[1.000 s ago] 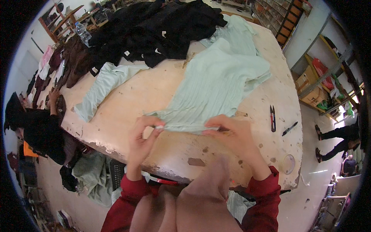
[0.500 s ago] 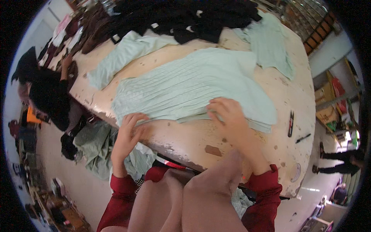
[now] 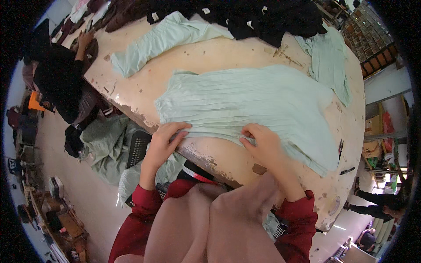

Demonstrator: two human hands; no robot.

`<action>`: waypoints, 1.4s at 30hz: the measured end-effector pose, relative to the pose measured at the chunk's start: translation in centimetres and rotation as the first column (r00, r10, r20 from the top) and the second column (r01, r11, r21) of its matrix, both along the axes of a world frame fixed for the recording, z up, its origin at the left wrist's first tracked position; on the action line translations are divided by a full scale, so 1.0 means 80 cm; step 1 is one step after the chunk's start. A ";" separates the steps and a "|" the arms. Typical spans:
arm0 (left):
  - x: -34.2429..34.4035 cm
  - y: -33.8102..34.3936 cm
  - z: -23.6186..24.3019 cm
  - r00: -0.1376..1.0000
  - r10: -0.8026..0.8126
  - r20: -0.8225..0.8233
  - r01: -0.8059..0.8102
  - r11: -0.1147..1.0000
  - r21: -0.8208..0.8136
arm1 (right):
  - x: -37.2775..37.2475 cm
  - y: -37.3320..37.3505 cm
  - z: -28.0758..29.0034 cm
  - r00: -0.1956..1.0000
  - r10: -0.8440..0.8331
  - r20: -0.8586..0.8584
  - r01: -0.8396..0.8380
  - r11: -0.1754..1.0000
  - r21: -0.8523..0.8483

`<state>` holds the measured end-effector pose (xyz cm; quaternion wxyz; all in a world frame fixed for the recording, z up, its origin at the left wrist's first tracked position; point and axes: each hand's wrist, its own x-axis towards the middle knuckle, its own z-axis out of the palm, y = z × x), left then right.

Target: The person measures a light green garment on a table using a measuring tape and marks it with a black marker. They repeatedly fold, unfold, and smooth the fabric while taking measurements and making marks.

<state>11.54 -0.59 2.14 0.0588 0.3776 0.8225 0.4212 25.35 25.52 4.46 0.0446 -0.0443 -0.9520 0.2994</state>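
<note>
A pale green pleated garment (image 3: 250, 94) lies spread on the worn wooden table (image 3: 219, 158) before me, its pleats running sideways. At its near left edge, my left hand (image 3: 164, 141) has thumb and fingers closed on the cloth. Farther right along the same edge, the fingertips and thumb of my right hand (image 3: 263, 142) pinch the fabric. The garment's wide, smoother part reaches right, beyond my right hand.
Other pale green pieces (image 3: 162, 39) (image 3: 331, 65) lie at the back, near a heap of black garments (image 3: 263, 19). A pen (image 3: 347, 171) and a tape roll (image 3: 334, 205) sit on the right. Another person (image 3: 57, 83) works at the left. Crates with green cloth (image 3: 107, 144) stand below the table.
The garment has turned, its right end swinging toward me and covering part of the dark tool at the right. Both hands have closed on its near edge. The view has also shifted.
</note>
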 end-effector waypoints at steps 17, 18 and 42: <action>0.004 0.016 0.025 0.998 -0.051 -0.033 0.051 0.999 -0.009 | -0.001 0.006 0.036 0.975 0.200 -0.098 -0.179 0.965 0.194; 0.004 0.015 0.027 0.997 -0.072 -0.011 0.071 0.997 -0.010 | 0.000 0.006 0.034 0.977 0.195 -0.086 -0.178 0.968 0.178; -0.032 0.012 0.023 0.988 -0.155 -0.005 0.154 0.982 -0.106 | -0.009 0.024 0.004 0.968 0.245 0.047 -0.241 0.967 -0.080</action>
